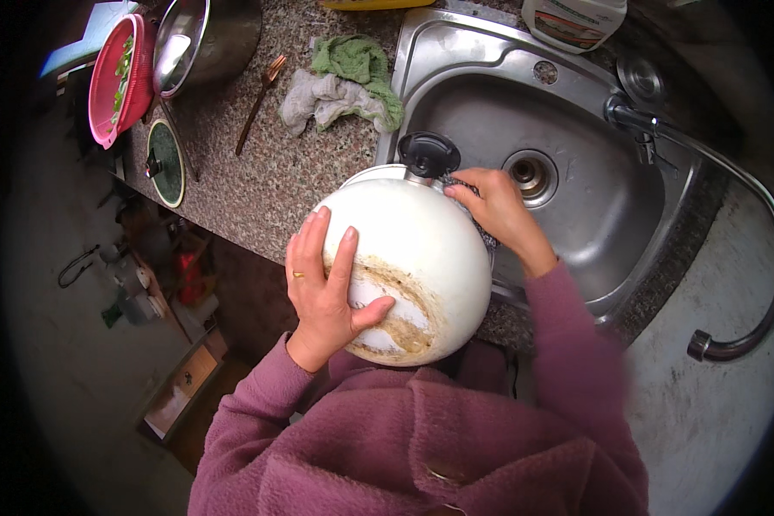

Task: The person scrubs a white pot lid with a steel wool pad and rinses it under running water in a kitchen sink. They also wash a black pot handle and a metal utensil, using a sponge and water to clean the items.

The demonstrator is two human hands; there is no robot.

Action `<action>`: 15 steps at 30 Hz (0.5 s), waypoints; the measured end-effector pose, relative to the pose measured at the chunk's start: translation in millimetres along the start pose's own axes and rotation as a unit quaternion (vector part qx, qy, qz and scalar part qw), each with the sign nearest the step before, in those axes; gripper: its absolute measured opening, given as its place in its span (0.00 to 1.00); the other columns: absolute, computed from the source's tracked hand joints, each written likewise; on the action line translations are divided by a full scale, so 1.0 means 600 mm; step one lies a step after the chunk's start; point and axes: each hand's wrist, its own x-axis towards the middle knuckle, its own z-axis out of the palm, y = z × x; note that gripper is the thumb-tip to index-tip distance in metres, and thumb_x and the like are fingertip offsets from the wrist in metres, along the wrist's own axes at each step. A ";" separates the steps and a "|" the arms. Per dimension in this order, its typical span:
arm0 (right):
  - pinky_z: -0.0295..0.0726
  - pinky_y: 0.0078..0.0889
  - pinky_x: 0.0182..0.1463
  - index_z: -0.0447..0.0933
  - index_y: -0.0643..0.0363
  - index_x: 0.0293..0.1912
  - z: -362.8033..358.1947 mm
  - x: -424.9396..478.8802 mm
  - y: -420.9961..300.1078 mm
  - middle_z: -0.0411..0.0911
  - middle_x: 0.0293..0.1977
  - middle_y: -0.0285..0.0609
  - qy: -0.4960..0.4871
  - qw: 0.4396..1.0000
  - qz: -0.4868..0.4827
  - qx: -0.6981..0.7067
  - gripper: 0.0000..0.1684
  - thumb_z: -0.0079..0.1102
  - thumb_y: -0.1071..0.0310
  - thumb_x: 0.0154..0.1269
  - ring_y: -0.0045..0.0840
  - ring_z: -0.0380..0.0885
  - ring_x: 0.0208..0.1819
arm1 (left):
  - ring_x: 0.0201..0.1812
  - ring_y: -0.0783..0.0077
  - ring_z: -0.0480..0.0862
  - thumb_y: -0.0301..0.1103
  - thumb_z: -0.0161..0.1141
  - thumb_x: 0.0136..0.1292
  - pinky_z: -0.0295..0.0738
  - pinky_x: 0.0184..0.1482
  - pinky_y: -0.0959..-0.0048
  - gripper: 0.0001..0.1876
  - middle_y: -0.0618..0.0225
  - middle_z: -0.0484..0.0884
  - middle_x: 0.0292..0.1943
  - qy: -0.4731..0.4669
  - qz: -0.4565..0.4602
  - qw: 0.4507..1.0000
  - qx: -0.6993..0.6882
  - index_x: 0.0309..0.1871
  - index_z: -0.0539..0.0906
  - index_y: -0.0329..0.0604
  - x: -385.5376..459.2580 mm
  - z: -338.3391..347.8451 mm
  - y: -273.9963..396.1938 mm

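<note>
A round white pan (419,226) with brown stains on its outside is tilted up against my body at the counter's edge, beside the sink. My left hand (326,290) lies spread over its stained outer side, steadying it. At the far rim, near the pan's black handle (429,153), my right hand (496,203) pinches a dark grey mesh scourer (461,190), partly hidden by the pan and fingers. The stainless steel sink (593,258) lies to the right. A green and white cloth (355,84) lies crumpled on the granite counter (251,200).
At the left stand a pink colander (124,84) with green pieces, a metal pot (222,45) and a glass lid (166,163). A fork (261,103) lies nearby. The curved faucet spout (771,213) arches past the sink's right side; a white bottle (574,22) stands behind.
</note>
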 end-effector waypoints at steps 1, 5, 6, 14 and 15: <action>0.74 0.34 0.41 0.77 0.65 0.42 0.005 -0.015 0.011 0.79 0.37 0.53 0.016 0.999 0.015 0.027 0.16 0.59 0.64 0.57 0.40 0.79 0.37 | 0.62 0.47 0.65 0.62 0.59 0.49 0.53 0.62 0.50 0.37 0.47 0.63 0.62 -0.017 0.012 1.000 0.002 0.57 0.73 0.48 0.000 -0.002 0.004; 0.74 0.31 0.42 0.76 0.67 0.42 0.005 -0.121 0.026 0.79 0.36 0.52 0.079 0.989 0.086 0.085 0.15 0.59 0.67 0.57 0.36 0.79 0.36 | 0.62 0.51 0.67 0.63 0.64 0.42 0.52 0.63 0.52 0.35 0.53 0.67 0.60 -0.069 0.074 0.994 -0.029 0.53 0.77 0.55 0.006 -0.008 0.037; 0.74 0.30 0.42 0.76 0.67 0.42 0.005 -0.137 0.024 0.79 0.36 0.52 0.097 0.985 0.109 0.088 0.15 0.59 0.68 0.57 0.35 0.79 0.36 | 0.62 0.51 0.65 0.61 0.65 0.41 0.53 0.63 0.52 0.37 0.52 0.66 0.61 -0.070 0.078 0.993 -0.048 0.55 0.75 0.54 0.005 -0.008 0.036; 0.75 0.27 0.43 0.76 0.68 0.43 0.034 -0.155 0.047 0.81 0.36 0.49 0.147 0.968 0.164 0.123 0.16 0.61 0.67 0.56 0.26 0.78 0.37 | 0.57 0.66 0.71 0.39 0.39 0.71 0.66 0.58 0.69 0.23 0.57 0.67 0.59 0.047 -0.470 0.730 -0.494 0.64 0.60 0.38 -0.162 0.037 -0.076; 0.75 0.27 0.43 0.76 0.68 0.43 0.034 -0.154 0.048 0.81 0.36 0.49 0.143 0.969 0.166 0.118 0.17 0.62 0.67 0.56 0.26 0.78 0.37 | 0.56 0.65 0.73 0.48 0.37 0.71 0.71 0.55 0.68 0.26 0.59 0.71 0.57 -0.004 -0.545 0.536 -0.645 0.64 0.62 0.39 -0.166 0.036 -0.068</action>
